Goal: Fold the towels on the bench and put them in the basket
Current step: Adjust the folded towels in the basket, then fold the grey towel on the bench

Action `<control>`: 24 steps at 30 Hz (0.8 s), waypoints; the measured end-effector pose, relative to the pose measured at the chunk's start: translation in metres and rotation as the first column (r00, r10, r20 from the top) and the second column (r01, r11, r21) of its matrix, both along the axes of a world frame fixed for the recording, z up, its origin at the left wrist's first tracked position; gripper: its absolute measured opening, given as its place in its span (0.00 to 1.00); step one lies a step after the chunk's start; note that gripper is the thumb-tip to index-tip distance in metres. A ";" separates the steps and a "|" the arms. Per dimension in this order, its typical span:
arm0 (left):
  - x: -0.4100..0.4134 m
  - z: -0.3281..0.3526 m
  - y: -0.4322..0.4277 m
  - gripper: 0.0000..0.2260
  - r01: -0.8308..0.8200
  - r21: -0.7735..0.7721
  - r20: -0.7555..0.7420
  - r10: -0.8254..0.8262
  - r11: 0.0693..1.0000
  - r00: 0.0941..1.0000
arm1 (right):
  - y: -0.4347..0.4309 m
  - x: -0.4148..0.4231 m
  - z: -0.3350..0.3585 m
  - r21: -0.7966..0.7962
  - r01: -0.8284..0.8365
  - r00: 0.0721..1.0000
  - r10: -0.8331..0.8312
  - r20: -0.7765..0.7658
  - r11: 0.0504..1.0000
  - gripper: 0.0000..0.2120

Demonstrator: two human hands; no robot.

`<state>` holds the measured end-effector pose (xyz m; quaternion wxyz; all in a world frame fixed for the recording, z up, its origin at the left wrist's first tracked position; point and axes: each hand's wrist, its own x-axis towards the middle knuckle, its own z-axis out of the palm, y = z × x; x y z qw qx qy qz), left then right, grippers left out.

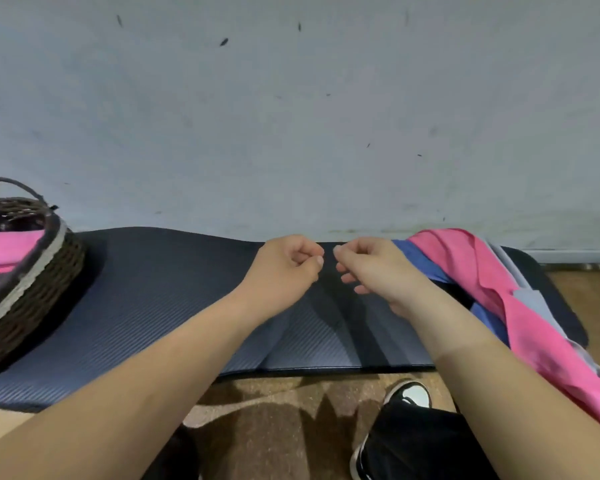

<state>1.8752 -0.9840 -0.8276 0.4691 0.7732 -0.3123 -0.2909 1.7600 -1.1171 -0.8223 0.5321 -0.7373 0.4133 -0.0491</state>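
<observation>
Towels point(465, 268) (pink over blue) lie beside the right grip point(371, 268), curled closed and empty like the left grip point(284, 268).

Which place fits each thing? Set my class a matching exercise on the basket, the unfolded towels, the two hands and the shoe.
Things
1 basket
2 unfolded towels
3 left hand and right hand
4 shoe

Places
A on the floor
B left end of the bench
C above the middle of the bench
D right end of the bench

Pairs: 1-B, 2-D, 3-C, 4-A
</observation>
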 end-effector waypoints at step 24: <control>-0.094 -0.014 -0.057 0.05 0.194 0.093 0.083 -0.202 0.977 0.976 | -0.143 -0.148 -0.033 -0.425 0.520 0.844 -0.524 0.119 0.741 0.07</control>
